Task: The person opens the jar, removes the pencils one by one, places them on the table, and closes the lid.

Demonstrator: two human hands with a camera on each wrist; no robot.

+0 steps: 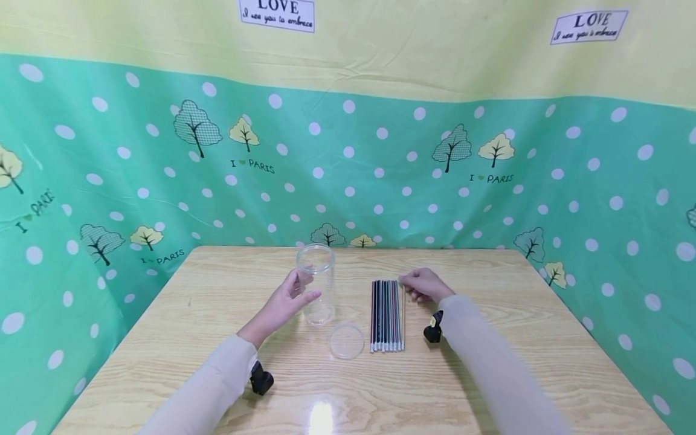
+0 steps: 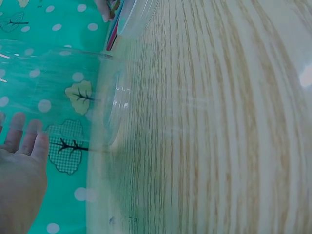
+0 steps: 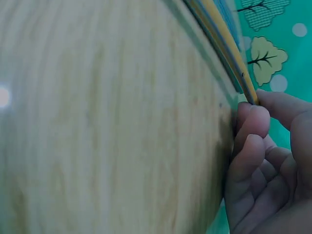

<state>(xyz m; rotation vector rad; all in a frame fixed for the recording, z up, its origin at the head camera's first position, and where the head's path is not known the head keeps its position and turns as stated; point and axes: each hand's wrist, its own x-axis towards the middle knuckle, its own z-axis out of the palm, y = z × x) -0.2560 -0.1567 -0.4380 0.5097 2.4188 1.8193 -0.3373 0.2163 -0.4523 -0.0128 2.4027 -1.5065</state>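
Note:
A clear, open-topped plastic jar (image 1: 319,284) stands upright on the table, left of the middle. My left hand (image 1: 283,305) holds its left side, thumb in front and fingers on the far side; in the left wrist view the fingers (image 2: 27,134) reach the clear wall. Several dark and coloured pencils (image 1: 385,315) lie in a row, their silvery ends toward me. At the right end of that row, my right hand (image 1: 425,285) pinches the far tip of a yellowish pencil (image 3: 225,34) between thumb and fingertips.
A round clear lid (image 1: 346,341) lies flat between the jar and the pencils, nearer to me. The wood-grain table (image 1: 244,374) ends at a green dotted cloth (image 1: 353,157) hanging behind it. A black camera is strapped at each wrist.

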